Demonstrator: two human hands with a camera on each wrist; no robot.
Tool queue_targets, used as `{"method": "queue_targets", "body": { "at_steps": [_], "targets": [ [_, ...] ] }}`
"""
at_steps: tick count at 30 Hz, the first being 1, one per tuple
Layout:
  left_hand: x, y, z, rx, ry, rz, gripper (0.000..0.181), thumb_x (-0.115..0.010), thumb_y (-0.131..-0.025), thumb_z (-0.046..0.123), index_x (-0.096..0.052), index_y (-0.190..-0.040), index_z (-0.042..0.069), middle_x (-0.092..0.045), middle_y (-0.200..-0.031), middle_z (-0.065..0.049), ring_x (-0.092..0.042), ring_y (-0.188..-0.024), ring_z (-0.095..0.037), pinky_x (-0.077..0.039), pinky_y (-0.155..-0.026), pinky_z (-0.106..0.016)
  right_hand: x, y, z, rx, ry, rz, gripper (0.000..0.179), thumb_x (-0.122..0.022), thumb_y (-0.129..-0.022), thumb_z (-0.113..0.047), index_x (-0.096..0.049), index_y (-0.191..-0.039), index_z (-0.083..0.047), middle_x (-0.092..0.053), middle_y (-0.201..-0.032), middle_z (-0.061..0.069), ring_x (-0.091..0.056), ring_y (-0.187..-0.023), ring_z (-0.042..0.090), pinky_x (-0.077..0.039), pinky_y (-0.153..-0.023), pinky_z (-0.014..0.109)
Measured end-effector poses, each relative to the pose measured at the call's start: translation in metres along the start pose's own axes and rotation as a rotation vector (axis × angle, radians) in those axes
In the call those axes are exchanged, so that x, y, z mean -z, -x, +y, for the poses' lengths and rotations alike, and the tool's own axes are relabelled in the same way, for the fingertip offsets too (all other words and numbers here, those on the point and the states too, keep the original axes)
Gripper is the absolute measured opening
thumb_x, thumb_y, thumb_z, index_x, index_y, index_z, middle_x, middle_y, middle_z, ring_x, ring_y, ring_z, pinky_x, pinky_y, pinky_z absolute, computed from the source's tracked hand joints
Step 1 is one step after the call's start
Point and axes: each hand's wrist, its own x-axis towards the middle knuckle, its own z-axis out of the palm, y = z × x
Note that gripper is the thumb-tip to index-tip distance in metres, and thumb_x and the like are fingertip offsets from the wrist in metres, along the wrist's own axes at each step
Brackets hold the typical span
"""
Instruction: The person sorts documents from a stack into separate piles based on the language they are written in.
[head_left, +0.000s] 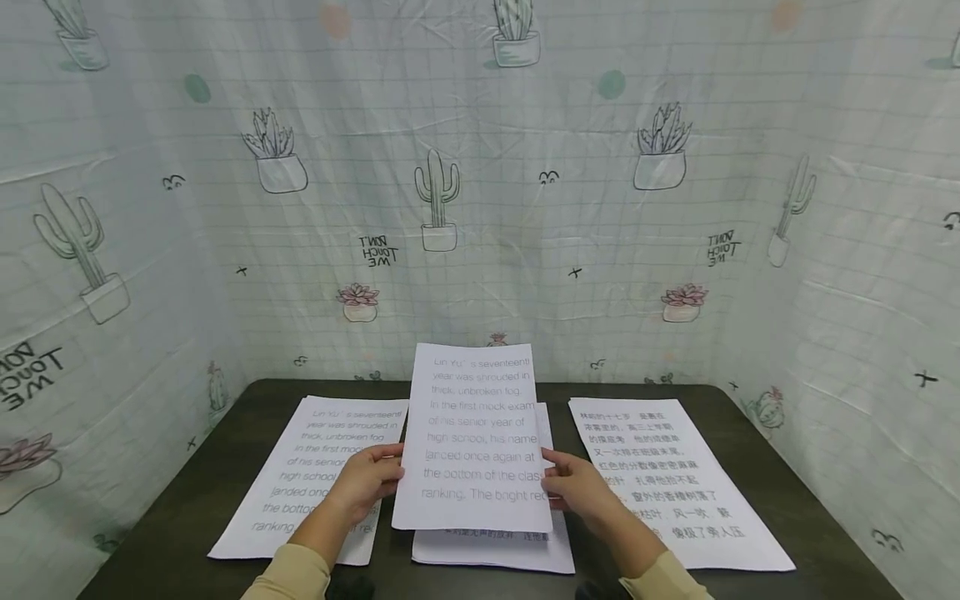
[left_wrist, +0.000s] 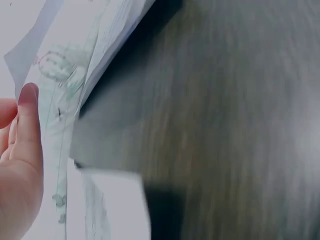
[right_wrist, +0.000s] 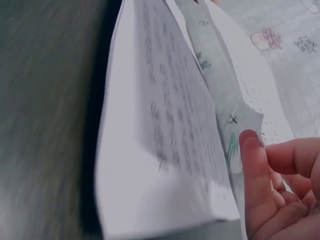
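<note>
Both hands hold up a printed sheet of paper (head_left: 472, 433) with English text, tilted toward the head camera. My left hand (head_left: 367, 483) pinches its left edge between thumb and fingers. At the opposite edge, my right hand (head_left: 577, 487) grips the paper the same way; the right wrist view shows thumb and forefinger (right_wrist: 280, 170) meeting at the paper's edge. Beneath the raised sheet lies a middle stack of paper (head_left: 491, 552), mostly hidden, with Chinese characters peeking out. In the left wrist view the left thumb (left_wrist: 29, 125) presses against the sheet's edge.
A stack of English pages (head_left: 300, 479) lies on the left of the dark table (head_left: 180, 508). On the right is a stack with Chinese text (head_left: 675, 483), partly behind the right forearm. A curtain printed with cacti (head_left: 480, 200) surrounds the table's back and sides.
</note>
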Motion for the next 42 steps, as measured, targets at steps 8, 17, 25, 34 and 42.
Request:
{"method": "queue_targets", "body": {
  "at_steps": [8,17,25,34,42],
  "targets": [
    [0.026,0.002,0.001,0.035,0.002,0.068,0.046,-0.058,-0.083,-0.007,-0.057,-0.129,-0.006,-0.070,-0.110,-0.016,-0.069,-0.085,-0.019,-0.060,-0.073,-0.033,-0.022,-0.005,-0.010,0.003,-0.020,-0.049,0.058,-0.062,-0.086,0.002,-0.048,-0.142,0.000,-0.057,-0.099,0.012,-0.063,-0.078,0.020,-0.058,-0.069,0.034],
    [0.058,0.009,0.002,0.059,-0.031,0.096,0.048,-0.057,-0.086,-0.005,-0.054,-0.133,-0.006,-0.068,-0.114,-0.016,-0.068,-0.084,-0.017,-0.059,-0.072,-0.031,-0.050,-0.008,-0.024,0.011,-0.042,-0.133,0.058,-0.061,-0.087,0.001,-0.046,-0.143,0.000,-0.056,-0.100,0.011,-0.062,-0.081,0.019,-0.059,-0.071,0.033],
    [0.087,0.015,0.001,0.062,-0.042,0.124,0.051,-0.057,-0.087,-0.004,-0.048,-0.137,-0.009,-0.069,-0.112,-0.012,-0.065,-0.081,-0.014,-0.056,-0.068,-0.028,-0.078,-0.012,-0.034,0.011,-0.044,-0.183,0.061,-0.062,-0.087,0.002,-0.044,-0.146,-0.003,-0.056,-0.099,0.010,-0.060,-0.078,0.017,-0.058,-0.068,0.030],
    [0.120,0.024,0.003,0.075,-0.090,0.191,0.047,-0.056,-0.092,0.001,-0.048,-0.138,-0.008,-0.065,-0.117,-0.014,-0.063,-0.083,-0.013,-0.056,-0.069,-0.027,-0.110,-0.014,-0.044,0.024,-0.077,-0.241,0.062,-0.061,-0.086,0.004,-0.044,-0.145,-0.002,-0.057,-0.098,0.010,-0.061,-0.077,0.016,-0.058,-0.065,0.027],
    [0.148,0.033,0.003,0.099,-0.106,0.227,0.047,-0.056,-0.094,0.003,-0.046,-0.138,-0.009,-0.068,-0.104,-0.002,-0.063,-0.082,-0.011,-0.056,-0.068,-0.027,-0.140,-0.012,-0.055,0.017,-0.113,-0.247,0.063,-0.061,-0.083,0.007,-0.046,-0.144,-0.002,-0.056,-0.091,0.007,-0.059,-0.074,0.015,-0.058,-0.062,0.025]
  ]
}}
